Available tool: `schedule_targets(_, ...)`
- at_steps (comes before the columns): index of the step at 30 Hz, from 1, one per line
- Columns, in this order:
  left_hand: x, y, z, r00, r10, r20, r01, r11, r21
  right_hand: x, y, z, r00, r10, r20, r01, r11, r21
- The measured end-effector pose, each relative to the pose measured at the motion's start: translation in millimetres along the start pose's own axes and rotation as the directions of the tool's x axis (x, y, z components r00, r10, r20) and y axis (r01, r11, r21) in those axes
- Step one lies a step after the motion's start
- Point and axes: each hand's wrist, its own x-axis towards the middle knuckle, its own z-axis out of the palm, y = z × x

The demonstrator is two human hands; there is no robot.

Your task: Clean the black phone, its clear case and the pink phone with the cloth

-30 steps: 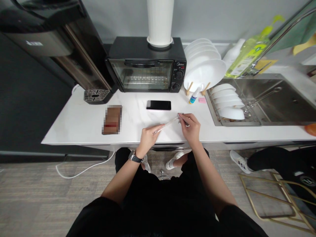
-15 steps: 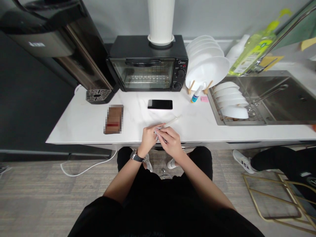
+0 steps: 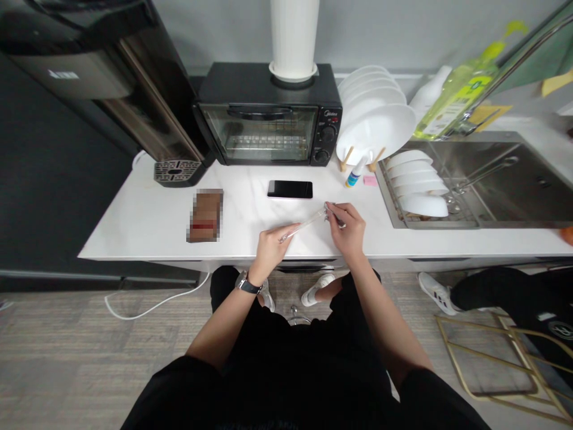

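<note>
Gry wall (image 3: pixel 380 36) behind wht marble-look ctr (image 3: pixel 242 221), gry-brn streaky flr (image 3: pixel 58 358), gold metal frame (image 3: pixel 487 358) lwr R

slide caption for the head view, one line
Left hand holds a thin clear rod, right hand pinching at its far end, over a white counter near a toaster oven.

rod (image 3: pixel 307 224) before you | smartphone (image 3: pixel 290 189) behind it on surface (image 3: pixel 242 221) | toaster oven (image 3: pixel 250 83) behind smartphone | sink (image 3: pixel 496 200) to your right

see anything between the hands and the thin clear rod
Nothing visible blocks the left hand, which holds the rod. At its far end, a small greyish item, unclear what, shows at the right hand.
</note>
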Motion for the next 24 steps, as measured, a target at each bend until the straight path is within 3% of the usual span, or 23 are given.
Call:
schedule_targets(4,0.9,1.4,0.7,1.0,0.002,0.004,-0.002,1.0,0.001,-7.8,-13.0,8.7,1.0,-0.026,-0.018,0.026,1.0,0.013)
schedule_targets(9,2.0,0.2,-1.7,1.0,-0.004,0.017,0.004,1.0,0.02,-34.5,-59.7,32.4,0.981,-0.173,0.084,0.161,0.978,0.135)
schedule_targets(13,2.0,-2.0,-6.3,0.993,0.095,0.075,-0.094,0.995,-0.019,-50.0,-84.8,46.3,0.965,-0.233,0.122,0.209,0.961,0.183)
schedule_targets(19,3.2,0.1,-2.9,0.999,-0.001,0.034,0.0,1.0,0.025,-40.6,-68.8,38.4,0.959,-0.243,0.143,0.217,0.961,0.173)
schedule_targets(24,2.0,0.9,0.4,1.0,-0.014,-0.009,0.014,1.0,0.004,-15.7,-34.6,20.5,0.997,-0.059,0.057,0.055,0.996,0.071)
